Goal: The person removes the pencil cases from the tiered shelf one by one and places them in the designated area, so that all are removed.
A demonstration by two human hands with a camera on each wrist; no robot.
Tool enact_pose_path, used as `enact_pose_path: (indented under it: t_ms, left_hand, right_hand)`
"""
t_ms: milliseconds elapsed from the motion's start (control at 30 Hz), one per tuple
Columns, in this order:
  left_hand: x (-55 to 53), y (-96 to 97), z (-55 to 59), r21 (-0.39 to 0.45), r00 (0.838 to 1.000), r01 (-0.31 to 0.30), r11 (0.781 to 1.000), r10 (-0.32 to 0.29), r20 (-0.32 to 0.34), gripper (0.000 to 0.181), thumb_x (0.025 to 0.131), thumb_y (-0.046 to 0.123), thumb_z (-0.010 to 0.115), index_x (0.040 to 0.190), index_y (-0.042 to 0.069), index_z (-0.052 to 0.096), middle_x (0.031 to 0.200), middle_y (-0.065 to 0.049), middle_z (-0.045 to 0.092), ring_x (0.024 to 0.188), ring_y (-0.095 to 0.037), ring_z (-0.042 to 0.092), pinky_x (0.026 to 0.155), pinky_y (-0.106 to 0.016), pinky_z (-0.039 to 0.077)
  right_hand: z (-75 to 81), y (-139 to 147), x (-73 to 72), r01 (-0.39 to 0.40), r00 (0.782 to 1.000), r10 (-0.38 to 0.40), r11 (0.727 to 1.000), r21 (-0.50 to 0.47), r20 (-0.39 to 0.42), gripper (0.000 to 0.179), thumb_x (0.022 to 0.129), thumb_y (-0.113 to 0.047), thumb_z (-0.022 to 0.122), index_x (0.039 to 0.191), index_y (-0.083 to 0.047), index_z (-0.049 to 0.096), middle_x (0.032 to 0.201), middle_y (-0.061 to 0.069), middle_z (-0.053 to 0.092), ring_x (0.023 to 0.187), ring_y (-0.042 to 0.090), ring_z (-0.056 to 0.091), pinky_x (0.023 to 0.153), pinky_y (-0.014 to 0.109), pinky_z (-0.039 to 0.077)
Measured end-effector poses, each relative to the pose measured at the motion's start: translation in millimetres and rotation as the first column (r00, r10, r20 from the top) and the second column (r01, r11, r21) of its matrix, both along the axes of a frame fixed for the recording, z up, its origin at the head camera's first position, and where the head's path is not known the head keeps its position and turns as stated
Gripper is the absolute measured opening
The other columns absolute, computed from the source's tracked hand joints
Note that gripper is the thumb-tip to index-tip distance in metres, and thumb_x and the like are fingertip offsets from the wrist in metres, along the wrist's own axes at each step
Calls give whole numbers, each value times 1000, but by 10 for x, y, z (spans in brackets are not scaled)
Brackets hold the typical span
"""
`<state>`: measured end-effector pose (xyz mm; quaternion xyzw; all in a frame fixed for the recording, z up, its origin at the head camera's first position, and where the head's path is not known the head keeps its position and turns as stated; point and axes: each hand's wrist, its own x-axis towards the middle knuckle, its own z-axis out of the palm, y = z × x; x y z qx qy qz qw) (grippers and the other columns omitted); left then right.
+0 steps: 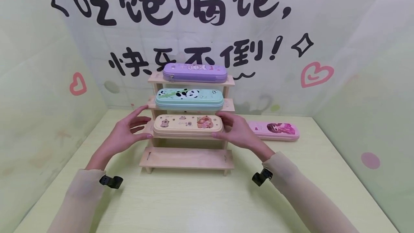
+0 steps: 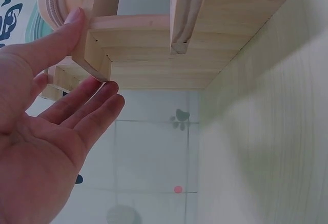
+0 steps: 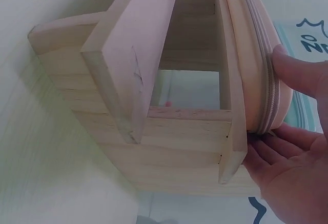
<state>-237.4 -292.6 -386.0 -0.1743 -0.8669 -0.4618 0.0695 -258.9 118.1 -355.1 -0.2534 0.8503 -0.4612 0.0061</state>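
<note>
A cream pencil case (image 1: 181,124) with cartoon pictures lies on the third step down of a wooden tiered stand (image 1: 191,157). At its right end, my right hand (image 1: 238,132) holds it, thumb along the zippered side and fingers round the end. My left hand (image 1: 126,134) is at the left end of the same step, thumb and fingers extended, with the thumb tip by the board's edge in the left wrist view. On the step above sits a mint pencil case (image 1: 174,100) with pandas. A purple pencil case (image 1: 191,74) rests on the top step.
A pink pencil case (image 1: 281,132) lies on the pale table (image 1: 200,204) to the right, partly behind my right hand. Printed cloth walls (image 1: 349,82) stand at the back and on both sides, close behind the stand.
</note>
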Motion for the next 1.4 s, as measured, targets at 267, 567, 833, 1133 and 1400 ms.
enact_pose_path:
  t_ms: [267,567,833,1133,1400]
  left_hand:
    - [2,5,-4,4,1000,4,1000,-4,-5,102,86,11,90,167,31,31,142,-21,62,132,-42,59,105,-29,52]
    - [13,6,-5,10,1000,1,1000,-1,-4,101,86,12,90,167,30,32,142,-21,62,132,-41,58,106,-33,52]
    - [22,17,-13,16,1000,2,1000,-2,4,101,86,12,90,167,29,32,142,-21,62,133,-41,58,108,-42,51]
    - [20,0,-13,-3,1000,-4,1000,4,-6,101,87,16,90,167,33,31,142,-19,62,133,-40,58,106,-31,52]
    - [11,11,1,11,1000,2,1000,-2,-6,101,87,14,90,167,31,31,142,-20,62,132,-41,59,105,-25,52]
  right_hand:
    - [30,34,28,3,999,-4,1000,23,35,75,84,-22,93,148,-5,57,145,11,60,132,33,60,116,46,47]
    - [37,77,9,-43,997,42,999,17,71,82,84,-20,92,153,-6,52,151,11,55,137,32,55,121,48,41]
    - [23,72,4,-53,997,51,997,49,53,79,84,-22,92,153,-7,54,154,11,54,136,32,56,120,49,41]
    - [33,113,2,-58,997,55,997,55,55,82,83,-24,92,154,-8,53,155,9,53,140,33,52,122,52,38]
    - [37,108,-23,-86,994,82,995,53,72,87,83,-26,92,156,-6,50,160,10,47,138,33,52,121,52,39]
